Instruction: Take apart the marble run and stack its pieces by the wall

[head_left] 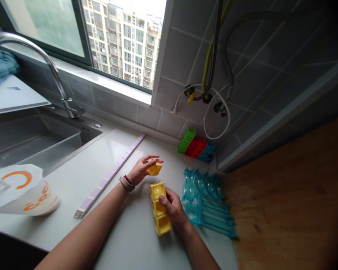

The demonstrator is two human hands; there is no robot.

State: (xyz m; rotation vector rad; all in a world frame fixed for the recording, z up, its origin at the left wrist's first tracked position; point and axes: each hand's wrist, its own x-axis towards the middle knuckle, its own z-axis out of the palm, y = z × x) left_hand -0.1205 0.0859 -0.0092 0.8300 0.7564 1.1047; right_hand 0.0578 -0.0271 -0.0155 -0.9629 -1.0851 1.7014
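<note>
Between the thumb and fingers of my left hand (pixel 142 168) is a single yellow plastic block (pixel 154 169), held just above the white counter. My right hand (pixel 174 208) grips a column of several joined yellow blocks (pixel 161 215), with the thumb on its front face and round hollows showing in the blocks. A small gap separates the single block from the top of the column. To the right of my right hand lie translucent teal plastic track pieces (pixel 214 210). Green (pixel 187 139), red (pixel 195 147) and blue (pixel 206 150) block stacks stand by the wall.
A lilac-and-white strip (pixel 109 176) lies along the counter left of my hands. Further left are a paper drink cup (pixel 42 198) and a steel sink (pixel 92 133) with a curved faucet (pixel 52 67). Hoses and a white cable (pixel 229 118) hang on the tiled wall.
</note>
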